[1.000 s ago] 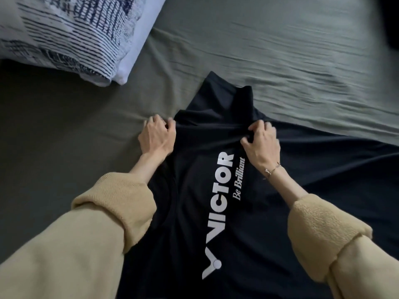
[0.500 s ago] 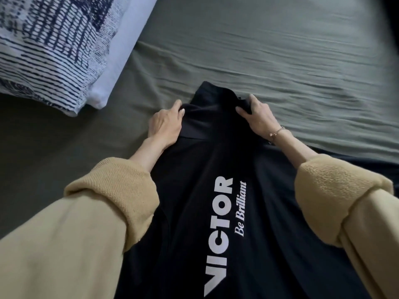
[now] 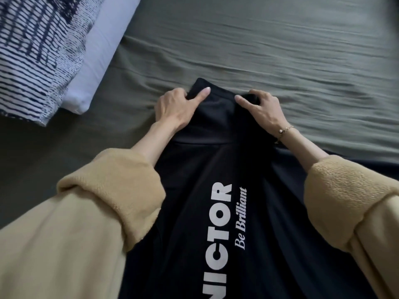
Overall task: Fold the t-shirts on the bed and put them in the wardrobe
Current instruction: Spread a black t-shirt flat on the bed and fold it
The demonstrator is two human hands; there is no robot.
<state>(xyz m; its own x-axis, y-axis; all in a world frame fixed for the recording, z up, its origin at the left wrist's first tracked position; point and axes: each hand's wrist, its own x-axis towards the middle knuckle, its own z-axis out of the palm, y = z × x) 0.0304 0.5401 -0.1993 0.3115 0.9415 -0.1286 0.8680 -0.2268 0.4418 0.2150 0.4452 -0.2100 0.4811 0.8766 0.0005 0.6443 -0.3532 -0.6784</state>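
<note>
T-shirt: black t-shirt with white lettering, spread on the bed in front of the person, its far end bunched narrow between the two hands; the near end runs out of view below.
Left hand: left hand grips the far-left corner of the cloth, fingers curled over the edge with one lying flat on top.
Right hand: right hand holds the far-right corner the same way, cloth gathered under the curled fingers, a thin bracelet on the wrist.
Step in hand: looks like setting the far end down and squaring it before the next fold.
How to do it well: I'd say keep both corners level and equally far from the lettering, draw the edge taut so the ridge between the hands flattens, then press it down before letting go.
Watch for: cloth to the right seems loose and slanting away; smoothing it first should stop a crooked fold.
Sleeves: tan cuffs are pushed up, clear of the work.
Around: rumpled grey-green sheet under everything; a striped blue-and-white pillow well apart at far left.
Wardrobe: not in view.
</note>
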